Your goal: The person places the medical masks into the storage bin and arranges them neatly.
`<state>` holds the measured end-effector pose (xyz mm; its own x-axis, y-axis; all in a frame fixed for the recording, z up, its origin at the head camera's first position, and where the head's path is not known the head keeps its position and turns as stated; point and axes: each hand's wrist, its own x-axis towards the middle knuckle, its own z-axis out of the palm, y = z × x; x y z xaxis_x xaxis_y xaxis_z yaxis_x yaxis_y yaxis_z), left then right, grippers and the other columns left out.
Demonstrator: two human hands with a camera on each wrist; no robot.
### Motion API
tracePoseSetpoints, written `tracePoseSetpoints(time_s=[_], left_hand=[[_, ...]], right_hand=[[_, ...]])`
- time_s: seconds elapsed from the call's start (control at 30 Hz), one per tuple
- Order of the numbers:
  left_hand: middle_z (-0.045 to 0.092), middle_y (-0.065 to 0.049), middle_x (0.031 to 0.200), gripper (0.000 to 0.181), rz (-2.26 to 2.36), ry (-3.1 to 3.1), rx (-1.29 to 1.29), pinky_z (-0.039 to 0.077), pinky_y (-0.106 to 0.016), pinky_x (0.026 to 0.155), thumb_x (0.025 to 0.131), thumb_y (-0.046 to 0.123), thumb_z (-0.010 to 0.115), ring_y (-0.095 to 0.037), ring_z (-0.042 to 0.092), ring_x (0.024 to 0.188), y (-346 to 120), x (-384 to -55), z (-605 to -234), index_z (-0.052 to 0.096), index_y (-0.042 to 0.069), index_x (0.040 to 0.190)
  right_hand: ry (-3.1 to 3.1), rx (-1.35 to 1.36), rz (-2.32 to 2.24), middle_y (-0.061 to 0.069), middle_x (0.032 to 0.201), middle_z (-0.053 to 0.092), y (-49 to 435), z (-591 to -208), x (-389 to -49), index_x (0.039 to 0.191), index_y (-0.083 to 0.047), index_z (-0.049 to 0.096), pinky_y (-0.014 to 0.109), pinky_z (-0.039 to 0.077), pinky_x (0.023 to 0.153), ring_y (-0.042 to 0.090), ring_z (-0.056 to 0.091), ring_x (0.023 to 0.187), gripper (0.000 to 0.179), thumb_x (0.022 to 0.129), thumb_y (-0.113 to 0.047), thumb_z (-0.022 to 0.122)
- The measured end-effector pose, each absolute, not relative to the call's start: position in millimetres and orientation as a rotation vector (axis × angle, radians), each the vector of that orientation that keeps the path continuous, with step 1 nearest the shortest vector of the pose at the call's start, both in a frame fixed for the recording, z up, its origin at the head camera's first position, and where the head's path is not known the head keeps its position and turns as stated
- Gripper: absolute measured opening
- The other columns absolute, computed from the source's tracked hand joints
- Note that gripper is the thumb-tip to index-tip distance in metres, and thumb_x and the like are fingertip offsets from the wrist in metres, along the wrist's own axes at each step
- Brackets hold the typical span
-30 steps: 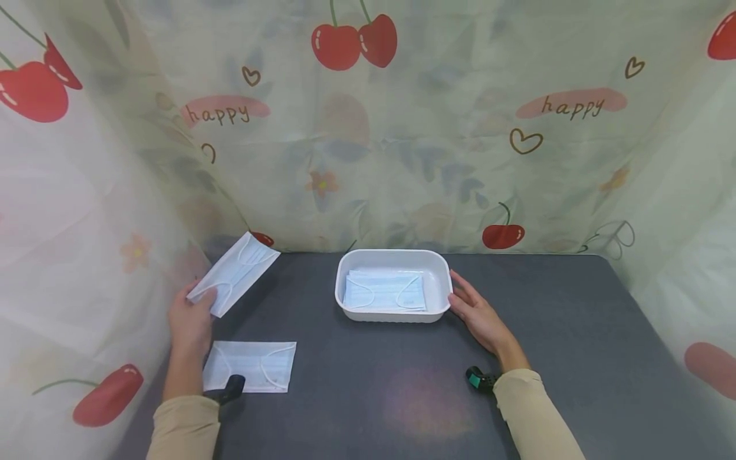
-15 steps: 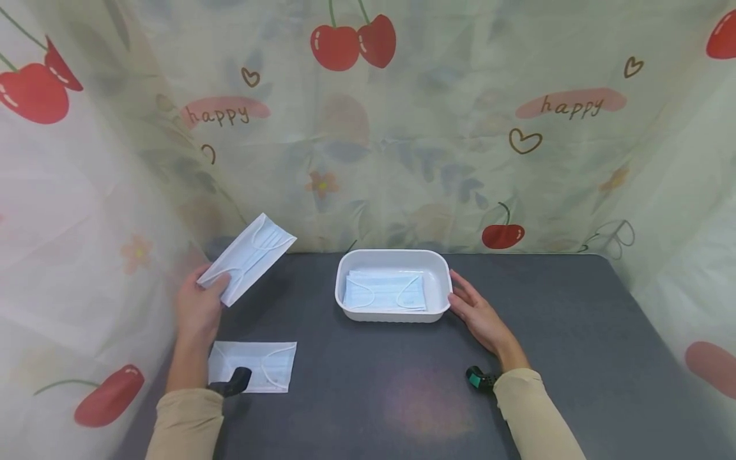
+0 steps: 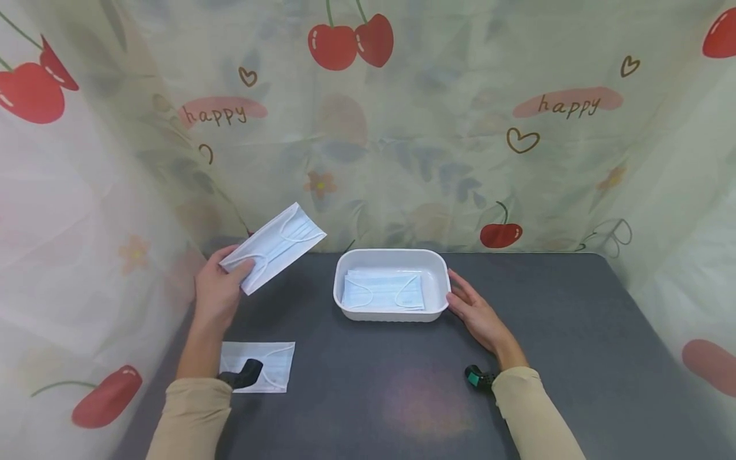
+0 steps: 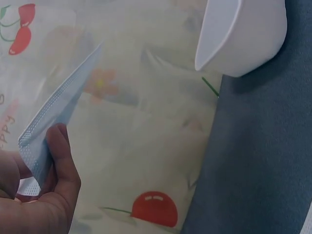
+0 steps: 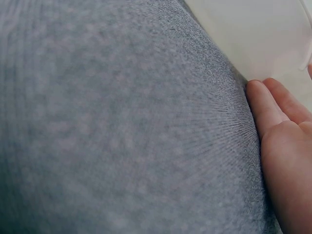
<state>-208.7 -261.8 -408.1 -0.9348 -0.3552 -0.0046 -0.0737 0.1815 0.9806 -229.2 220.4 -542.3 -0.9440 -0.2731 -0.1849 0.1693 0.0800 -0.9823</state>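
My left hand (image 3: pixel 218 291) pinches a light-blue disposable face mask (image 3: pixel 278 246) by its lower left end, raised and tilted above the table's left side. The left wrist view shows this mask edge-on, the thumb and fingers at its near end (image 4: pixel 57 117). In the middle back stands a white plastic tray (image 3: pixel 397 260) with another blue mask (image 3: pixel 384 291) lying flat inside, ear loops up. Against the tray's right wall rest the extended fingers of my right hand (image 3: pixel 480 319). A further mask (image 3: pixel 278 369) lies on the table, partly hidden behind the left wrist and its black strap device.
The dark grey table (image 3: pixel 356 396) is bordered at the back and sides by a hanging curtain (image 3: pixel 397 166) printed with cherries and hearts. The tray stands close to the table's back edge. A wrist device (image 3: pixel 480 378) sits on the right wrist.
My left hand has moved up and to the right, bringing its mask nearer the tray. The right hand, the tray and the mask on the table have stayed in place.
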Motion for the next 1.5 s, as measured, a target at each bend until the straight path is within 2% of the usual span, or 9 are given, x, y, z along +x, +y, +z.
tracePoseSetpoints(time_s=[0.23,0.53,0.83,1.13,1.5], left_hand=[[0.052,-0.014,0.147,0.055,-1.852,-2.255,0.362,0.050,-0.013,0.083,0.098,0.021,0.069,-0.021,0.056,0.119,-248.5,-213.7,-400.0,0.048,0.009,0.148],[0.054,-0.012,0.142,0.053,-1.894,-2.303,0.311,0.052,-0.015,0.079,0.098,0.020,0.069,-0.016,0.059,0.110,-231.2,-227.3,-396.4,0.050,0.011,0.146],[0.056,-0.010,0.132,0.051,-1.986,-2.297,0.238,0.053,-0.017,0.075,0.095,0.009,0.071,-0.011,0.061,0.098,-216.8,-238.2,-402.3,0.052,0.008,0.142],[0.056,-0.010,0.138,0.049,-1.941,-2.438,0.175,0.053,-0.019,0.076,0.094,0.019,0.074,-0.019,0.060,0.104,-203.6,-246.7,-405.0,0.057,0.019,0.140],[0.061,-0.013,0.133,0.050,-1.949,-2.495,0.082,0.055,-0.020,0.073,0.091,0.014,0.077,-0.017,0.065,0.092,-184.3,-263.2,-419.9,0.059,0.016,0.138]], right_hand=[[2.050,-0.096,-1.924,0.017,0.170,0.022,219.4,-542.6,-230.5,0.164,-0.034,0.017,0.054,0.021,0.126,0.036,0.028,0.156,0.069,0.106,-0.033,0.054],[2.039,-0.119,-1.939,0.017,0.170,0.021,219.3,-541.2,-231.6,0.164,-0.033,0.016,0.054,0.020,0.127,0.035,0.027,0.156,0.069,0.107,-0.032,0.054],[2.027,-0.121,-1.953,0.018,0.169,0.022,218.2,-540.2,-229.9,0.164,-0.032,0.017,0.054,0.020,0.127,0.035,0.028,0.156,0.070,0.106,-0.032,0.055],[2.005,-0.160,-1.968,0.016,0.170,0.022,221.1,-544.2,-229.3,0.164,-0.031,0.015,0.053,0.020,0.127,0.033,0.028,0.156,0.069,0.107,-0.031,0.053],[2.021,-0.142,-1.961,0.017,0.169,0.022,221.4,-545.7,-230.4,0.164,-0.031,0.017,0.054,0.019,0.127,0.034,0.028,0.156,0.068,0.107,-0.031,0.053]])
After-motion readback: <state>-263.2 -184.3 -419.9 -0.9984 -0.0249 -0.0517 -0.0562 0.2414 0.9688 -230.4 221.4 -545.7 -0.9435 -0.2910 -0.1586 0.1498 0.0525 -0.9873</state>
